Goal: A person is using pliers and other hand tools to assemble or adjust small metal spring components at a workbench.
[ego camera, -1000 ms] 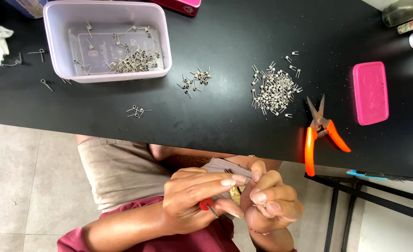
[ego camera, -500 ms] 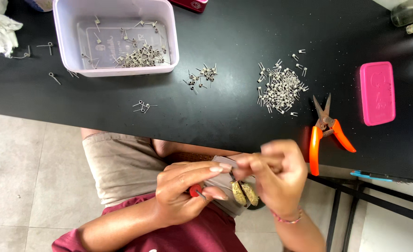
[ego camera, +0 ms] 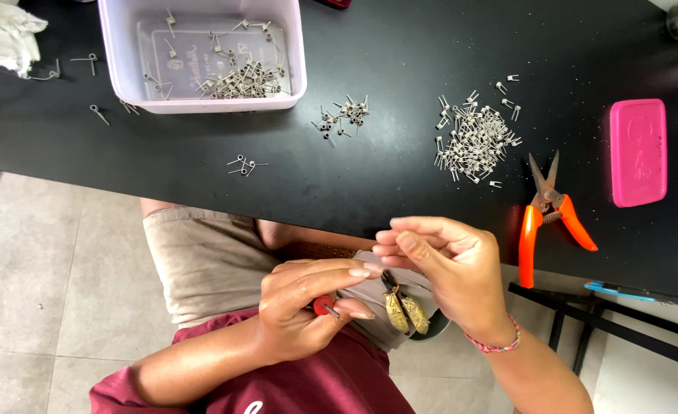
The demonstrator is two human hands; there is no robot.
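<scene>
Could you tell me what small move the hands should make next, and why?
Probably bring the right hand down to the red-handled tool in the left hand. The right fingertips are pinched together, though whether they hold a small wire coil is too small to tell, and the tool's tip points towards them, a little apart.

Bright daylight, sharp focus (soft shadows)
</scene>
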